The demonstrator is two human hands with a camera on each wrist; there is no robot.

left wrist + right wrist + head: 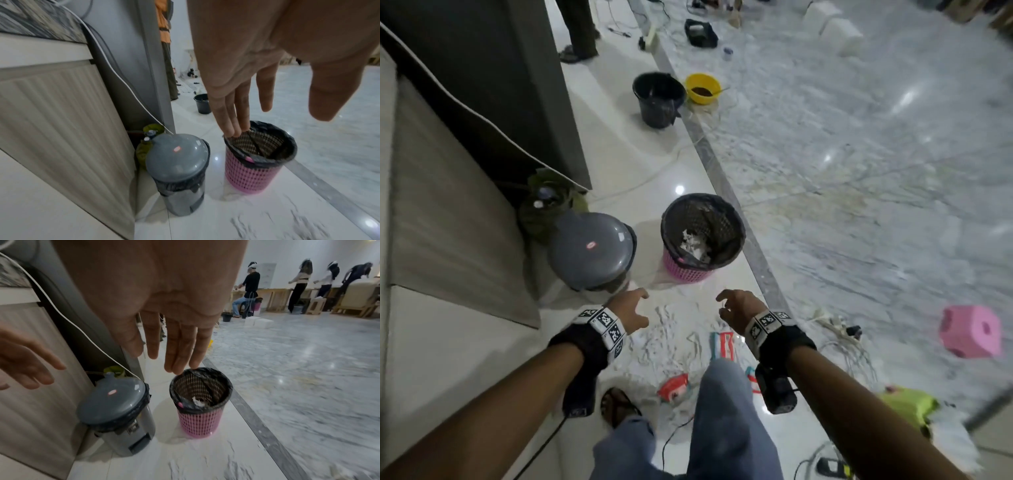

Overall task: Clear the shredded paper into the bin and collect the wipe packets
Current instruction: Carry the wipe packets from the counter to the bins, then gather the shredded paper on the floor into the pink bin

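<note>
A pink mesh bin (688, 272) with a black liner stands on the white floor; some shredded paper (693, 245) lies inside. More white shreds (667, 334) are strewn on the floor in front of it, below my hands. A striped wipe packet (722, 344) and a red wipe packet (674, 386) lie among the shreds near my leg. My left hand (635, 308) and right hand (732, 306) hover side by side above the shreds, short of the bin, fingers straight and holding nothing. Both wrist views show the bin (254, 177) (200, 423) beyond spread fingers (234, 112) (180, 347).
A grey lidded pedal bin (592, 251) stands left of the pink bin, against a cabinet (448, 222). A black bucket (659, 99) and yellow bowl (702, 88) sit farther off. Cables (846, 346) and a pink stool (971, 330) lie to the right. Several people work at far tables.
</note>
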